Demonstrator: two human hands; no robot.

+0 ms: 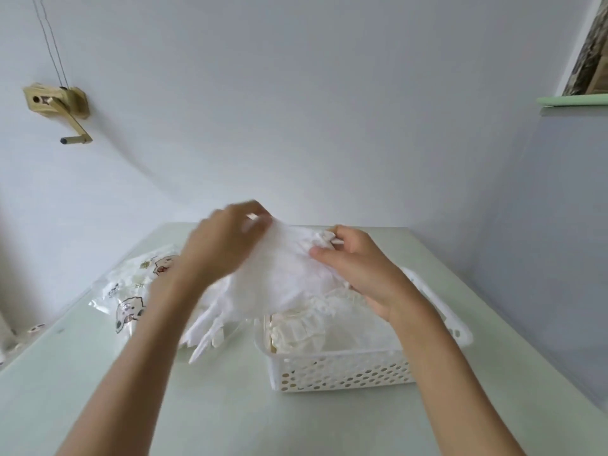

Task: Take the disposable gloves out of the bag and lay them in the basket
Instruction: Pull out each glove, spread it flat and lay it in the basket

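Observation:
A thin white disposable glove (pixel 279 274) hangs stretched between both hands above the table, its fingers (pixel 207 337) dangling down to the left of the basket. My left hand (pixel 223 241) pinches its upper left edge. My right hand (pixel 355 268) pinches the bunched cuff on the right, over the basket. The white perforated basket (pixel 342 373) stands on the table at centre right and holds several crumpled gloves (pixel 299 330). The clear bag (pixel 131 291) with cartoon prints lies flat at the left, partly behind my left forearm.
The pale green table (pixel 98 373) reaches to a grey wall at the back and right. A brass crank handle (pixel 62 110) is fixed on the wall at upper left. Small round objects (pixel 34 329) lie at the table's left edge.

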